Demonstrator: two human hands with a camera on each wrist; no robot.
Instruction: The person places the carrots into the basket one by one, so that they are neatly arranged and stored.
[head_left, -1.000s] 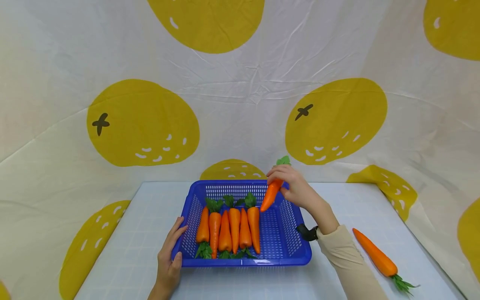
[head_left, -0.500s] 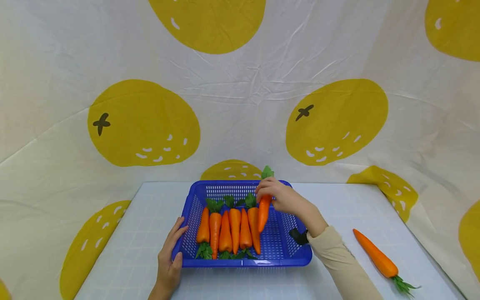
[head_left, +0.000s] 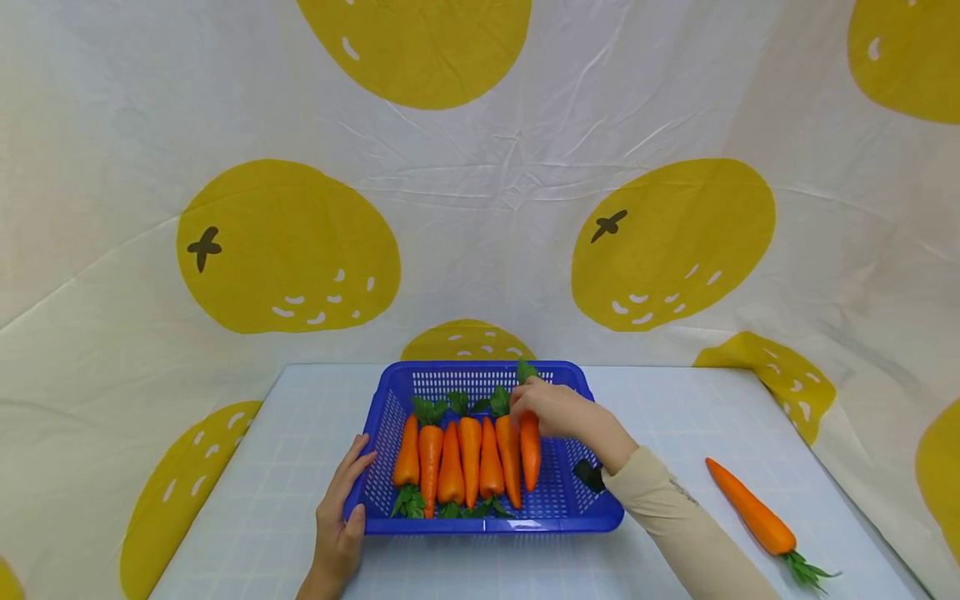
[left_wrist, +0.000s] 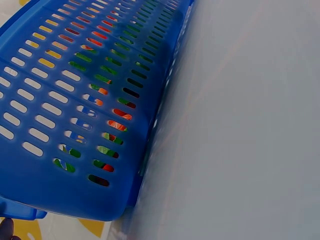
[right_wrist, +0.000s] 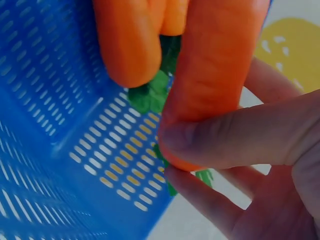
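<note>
In the head view my right hand (head_left: 553,408) is inside the blue plastic basket (head_left: 555,525) and holds a carrot (head_left: 530,450), its tip pointing toward me. The right wrist view shows the thumb pressed on the thick end of this carrot (right_wrist: 215,65), with fingers behind it. A row of several carrots (head_left: 469,458) lies to its left, their green tops facing alternate ways. My left hand (head_left: 337,517) rests against the basket's left side, fingers extended at the rim. Through the left wrist view, the basket's slotted wall (left_wrist: 65,100) fills the left part.
Another carrot (head_left: 753,508) with a green top lies on the table (head_left: 660,575), right of the basket. A white cloth (head_left: 480,233) printed with yellow fruit hangs behind the table. A black strap (head_left: 588,476) shows at the right wrist.
My right hand has moved left and down into the basket, bringing the carrot beside the row. The carrot has turned more in line with the others. The left hand stays put.
</note>
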